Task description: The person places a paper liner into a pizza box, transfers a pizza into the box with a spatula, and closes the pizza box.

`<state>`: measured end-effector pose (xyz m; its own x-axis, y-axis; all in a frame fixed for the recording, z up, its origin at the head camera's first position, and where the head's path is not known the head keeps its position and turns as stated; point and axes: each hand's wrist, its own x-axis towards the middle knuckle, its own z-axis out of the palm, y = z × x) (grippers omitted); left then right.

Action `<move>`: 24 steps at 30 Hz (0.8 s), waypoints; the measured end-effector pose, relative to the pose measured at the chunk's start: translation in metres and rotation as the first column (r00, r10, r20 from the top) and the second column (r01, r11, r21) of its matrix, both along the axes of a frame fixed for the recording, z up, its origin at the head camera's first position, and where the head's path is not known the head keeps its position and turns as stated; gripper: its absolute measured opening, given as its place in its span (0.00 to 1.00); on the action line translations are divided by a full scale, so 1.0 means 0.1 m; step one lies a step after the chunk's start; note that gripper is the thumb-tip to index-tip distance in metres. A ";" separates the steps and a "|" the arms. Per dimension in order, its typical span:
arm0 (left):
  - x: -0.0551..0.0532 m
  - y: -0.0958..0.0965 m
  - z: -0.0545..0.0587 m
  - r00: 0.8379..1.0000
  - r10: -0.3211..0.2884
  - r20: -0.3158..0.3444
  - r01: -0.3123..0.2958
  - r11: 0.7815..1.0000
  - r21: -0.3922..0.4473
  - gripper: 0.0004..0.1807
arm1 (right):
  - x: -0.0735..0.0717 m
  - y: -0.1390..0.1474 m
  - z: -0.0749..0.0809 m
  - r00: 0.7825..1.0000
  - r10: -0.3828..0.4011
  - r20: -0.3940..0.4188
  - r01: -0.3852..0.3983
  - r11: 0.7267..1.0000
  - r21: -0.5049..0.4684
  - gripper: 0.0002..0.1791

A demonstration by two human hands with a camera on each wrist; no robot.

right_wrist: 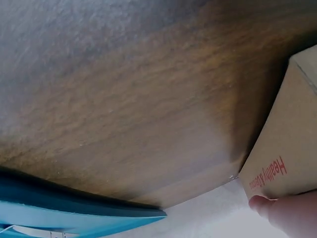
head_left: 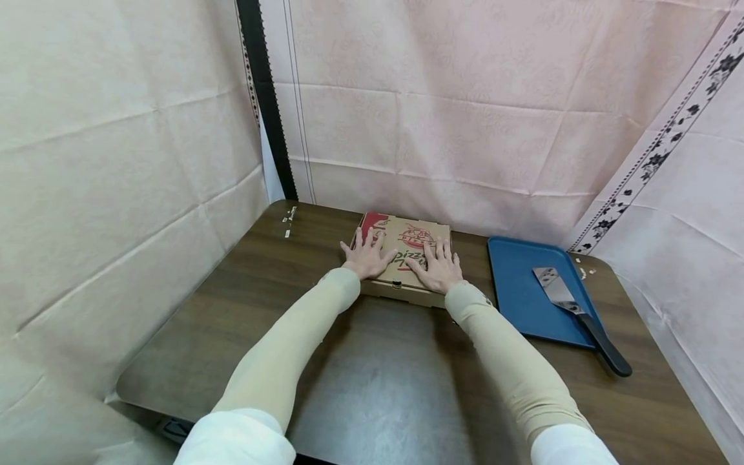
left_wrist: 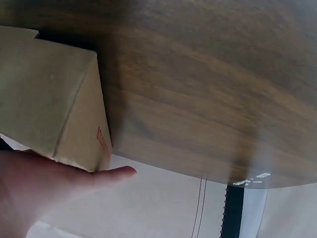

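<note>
A closed cardboard pizza box with red and green print lies toward the back of the table. My left hand rests flat on the left part of its lid, fingers spread. On the right part of the lid lies my right hand, its fingers also straight and spread. In the left wrist view the left hand is at the top edge of the box. The right wrist view catches only part of the right hand over the box side, which bears red lettering.
Right of the box is a blue tray. A spatula with a black handle lies across it, the handle reaching past the tray's near edge. Cloth curtains stand behind and beside the brown table. Small white scraps dot the back left corner.
</note>
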<state>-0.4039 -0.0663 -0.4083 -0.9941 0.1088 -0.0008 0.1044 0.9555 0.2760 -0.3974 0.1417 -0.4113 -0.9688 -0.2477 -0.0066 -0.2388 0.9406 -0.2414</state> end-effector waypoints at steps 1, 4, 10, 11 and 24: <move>0.00 0.00 -0.01 1.000 0.000 -0.005 0.000 1.000 0.001 0.40 | 0.00 0.00 -0.01 1.000 -0.001 0.007 0.001 1.000 0.002 0.48; 0.01 0.00 -0.04 1.000 0.000 -0.020 0.000 1.000 -0.003 0.39 | 0.01 0.00 -0.02 1.000 -0.001 0.021 0.000 1.000 0.013 0.49; 0.05 0.00 -0.09 1.000 0.004 -0.031 -0.004 1.000 -0.005 0.39 | 0.07 0.00 -0.01 0.999 0.001 0.032 -0.002 1.000 0.024 0.48; 0.05 0.01 -0.09 1.000 0.003 -0.028 -0.003 1.000 -0.010 0.39 | 0.08 0.01 -0.01 0.999 0.002 0.034 -0.002 1.000 0.027 0.49; 0.10 0.14 0.03 0.999 -0.048 -0.007 0.048 0.999 -0.019 0.40 | 0.12 0.18 0.07 1.000 0.008 0.015 -0.009 0.999 0.049 0.48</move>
